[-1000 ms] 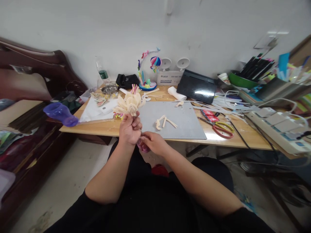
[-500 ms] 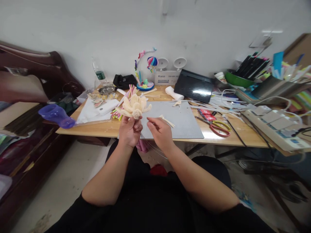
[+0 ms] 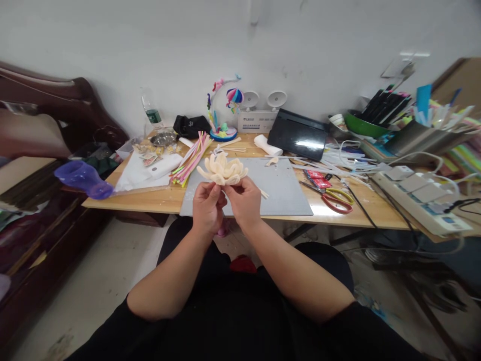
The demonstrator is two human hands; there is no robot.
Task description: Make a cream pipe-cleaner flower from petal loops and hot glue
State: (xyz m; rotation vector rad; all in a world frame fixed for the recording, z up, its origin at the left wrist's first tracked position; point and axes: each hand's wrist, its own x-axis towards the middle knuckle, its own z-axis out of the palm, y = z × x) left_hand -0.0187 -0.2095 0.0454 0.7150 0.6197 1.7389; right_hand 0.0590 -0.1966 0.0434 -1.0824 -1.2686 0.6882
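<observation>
Cream petal flower (image 3: pixel 223 170) sits just above both of my hands, held in front of the near edge of the bench (image 3: pixel 158 198) and over the grey mat (image 3: pixel 270 193). My left hand (image 3: pixel 207 208) has its grip clenched around the base of the flower from below, fingers curled in and thumb up against the underside of the petals. My right hand (image 3: pixel 244 201) presses in from the other side, its grip pinched on the same base, so the two hands touch each other under the bloom. The petals fan outward and upward, pale and slightly curled, with the flower tilted a little toward the wall. A few loose cream strips (image 3: pixel 264 193) lie on the mat just right of my right hand. To the left of the flower a bundle of coloured pipe cleaners (image 3: pixel 190 160) lies slanted across the bench, near a white sheet (image 3: pixel 135 175). Well to the right, scissors (image 3: pixel 332 196) with red and yellow handles rest on the wood beside a red packet (image 3: pixel 315 175). A white power strip (image 3: pixel 421 198) runs along the right end of the bench, and a purple plastic bottle (image 3: pixel 80 178) lies off its left end.
</observation>
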